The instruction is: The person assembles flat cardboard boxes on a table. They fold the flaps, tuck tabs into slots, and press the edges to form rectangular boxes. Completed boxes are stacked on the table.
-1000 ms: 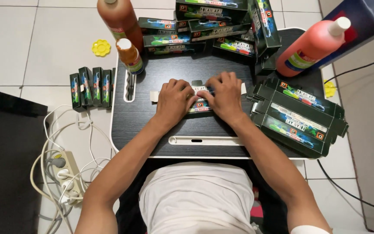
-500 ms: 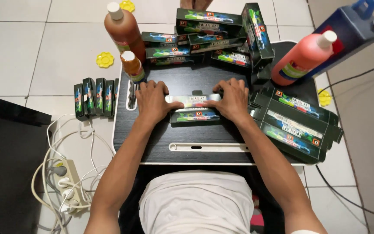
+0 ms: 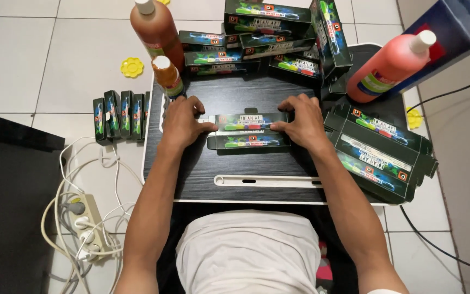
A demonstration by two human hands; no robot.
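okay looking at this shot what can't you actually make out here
- Head view: both ends of the flat black carton lie under the left hand and right hand.
- Blue container: cut off by the frame's top-right corner.
- Power strip: partly buried under white cables.

The brown bottle [image 3: 156, 30] and the blue container [image 3: 452, 32] were cut off by the top edge. The left hand [image 3: 183, 122] and right hand [image 3: 300, 122] covered the ends of the flat dark carton [image 3: 248, 130].

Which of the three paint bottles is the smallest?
The small orange bottle with a white cap, beside the left hand. The tall brown-orange bottle behind it and the pink-red bottle at right are much bigger.
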